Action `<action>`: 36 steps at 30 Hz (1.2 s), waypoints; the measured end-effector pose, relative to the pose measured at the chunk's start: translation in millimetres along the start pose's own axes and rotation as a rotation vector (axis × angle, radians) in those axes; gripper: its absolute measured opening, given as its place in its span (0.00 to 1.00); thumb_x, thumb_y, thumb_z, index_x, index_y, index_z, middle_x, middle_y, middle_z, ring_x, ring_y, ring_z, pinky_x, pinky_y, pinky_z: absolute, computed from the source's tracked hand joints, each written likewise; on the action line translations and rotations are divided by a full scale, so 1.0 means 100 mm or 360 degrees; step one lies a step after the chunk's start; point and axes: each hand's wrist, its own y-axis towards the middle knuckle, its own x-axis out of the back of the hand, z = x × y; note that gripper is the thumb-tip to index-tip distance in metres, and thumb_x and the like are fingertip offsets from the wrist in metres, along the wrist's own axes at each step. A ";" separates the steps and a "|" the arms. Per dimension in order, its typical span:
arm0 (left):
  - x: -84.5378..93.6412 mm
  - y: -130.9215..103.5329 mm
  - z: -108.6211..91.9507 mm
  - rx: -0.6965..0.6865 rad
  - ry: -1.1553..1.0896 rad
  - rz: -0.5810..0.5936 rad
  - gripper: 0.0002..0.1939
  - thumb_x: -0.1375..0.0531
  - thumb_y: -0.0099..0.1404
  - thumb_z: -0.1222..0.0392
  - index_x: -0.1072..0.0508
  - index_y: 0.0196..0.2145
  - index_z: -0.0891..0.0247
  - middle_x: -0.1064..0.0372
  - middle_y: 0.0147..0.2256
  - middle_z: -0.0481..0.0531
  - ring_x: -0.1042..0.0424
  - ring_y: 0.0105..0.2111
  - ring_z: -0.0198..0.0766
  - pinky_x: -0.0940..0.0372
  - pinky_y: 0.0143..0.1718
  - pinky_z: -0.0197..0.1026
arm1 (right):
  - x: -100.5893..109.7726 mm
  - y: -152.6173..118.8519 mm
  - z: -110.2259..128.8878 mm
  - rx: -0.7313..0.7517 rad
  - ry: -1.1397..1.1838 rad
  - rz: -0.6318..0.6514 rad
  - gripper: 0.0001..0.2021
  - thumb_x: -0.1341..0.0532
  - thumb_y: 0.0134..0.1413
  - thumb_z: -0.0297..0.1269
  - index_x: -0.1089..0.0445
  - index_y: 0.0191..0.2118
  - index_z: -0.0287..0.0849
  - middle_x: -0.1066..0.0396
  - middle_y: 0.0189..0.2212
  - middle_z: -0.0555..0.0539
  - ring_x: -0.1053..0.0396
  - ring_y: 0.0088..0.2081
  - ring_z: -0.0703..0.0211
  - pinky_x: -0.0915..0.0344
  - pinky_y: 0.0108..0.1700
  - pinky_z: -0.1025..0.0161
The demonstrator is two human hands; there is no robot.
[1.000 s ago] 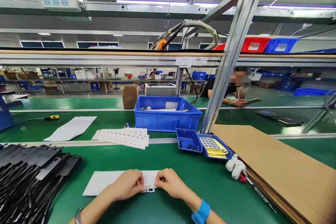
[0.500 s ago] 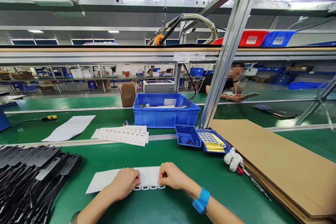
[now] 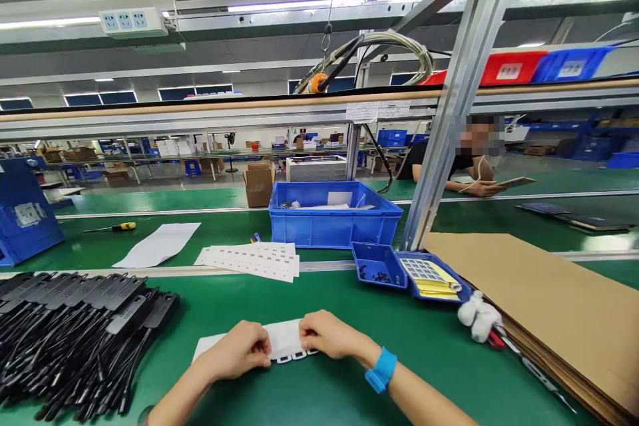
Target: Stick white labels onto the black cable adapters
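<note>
A white sheet (image 3: 285, 338) with a row of dark-outlined squares along its near edge lies low over the green bench in front of me. My left hand (image 3: 243, 348) pinches the sheet left of its middle, fingers closed and thumb at the near edge. At the right end my right hand (image 3: 327, 335) grips it with fingers curled in; a blue strap (image 3: 382, 370) circles that wrist. The sheet's left end sticks out behind my left hand. My fingers hide some of the squares.
Black cabled devices (image 3: 94, 333) are heaped at the left. Printed strips (image 3: 249, 258), a blue crate (image 3: 332, 226), a small tray of black parts (image 3: 377, 266) and a tray of yellow sheets (image 3: 434, 283) stand ahead. Cardboard (image 3: 539, 293) lies right. A person (image 3: 479, 163) sits beyond the post.
The view has turned left, so the bench items appear farther right. Both hands keep the sheet, which now tilts more; its left end shows less, and my left thumb has come to its near edge.
</note>
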 end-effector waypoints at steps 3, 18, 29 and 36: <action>0.01 -0.10 0.07 0.0130 0.0069 -0.0088 0.06 0.44 0.62 0.67 0.27 0.31 0.64 0.27 0.33 0.53 0.28 0.35 0.43 0.39 0.35 0.37 | 0.02 0.03 0.01 -0.0007 -0.0011 0.0035 0.06 0.39 0.49 0.26 0.25 0.30 0.41 0.26 0.29 0.51 0.34 0.30 0.63 0.50 0.29 0.69; -0.12 -0.07 0.04 0.0210 0.0089 -0.0200 0.10 0.48 0.64 0.68 0.27 0.34 0.63 0.26 0.35 0.55 0.28 0.37 0.46 0.40 0.37 0.40 | -0.02 0.08 0.28 0.0024 -0.0075 0.0047 0.07 0.38 0.50 0.30 0.23 0.35 0.42 0.23 0.33 0.46 0.29 0.34 0.55 0.47 0.30 0.66; 0.10 -0.29 0.38 0.0177 0.0007 -0.0039 0.04 0.42 0.60 0.66 0.26 0.30 0.63 0.28 0.29 0.47 0.30 0.31 0.37 0.43 0.29 0.32 | -0.11 0.35 0.29 0.0062 0.0126 0.0094 0.09 0.39 0.50 0.25 0.22 0.34 0.42 0.23 0.32 0.49 0.30 0.33 0.61 0.45 0.31 0.70; -0.08 -0.28 0.32 0.0303 0.0227 -0.0182 0.10 0.52 0.67 0.66 0.31 0.37 0.66 0.29 0.37 0.61 0.29 0.37 0.49 0.40 0.37 0.42 | -0.17 0.34 0.40 0.0116 0.0133 0.0037 0.06 0.38 0.52 0.31 0.23 0.36 0.42 0.24 0.32 0.49 0.31 0.32 0.61 0.47 0.30 0.68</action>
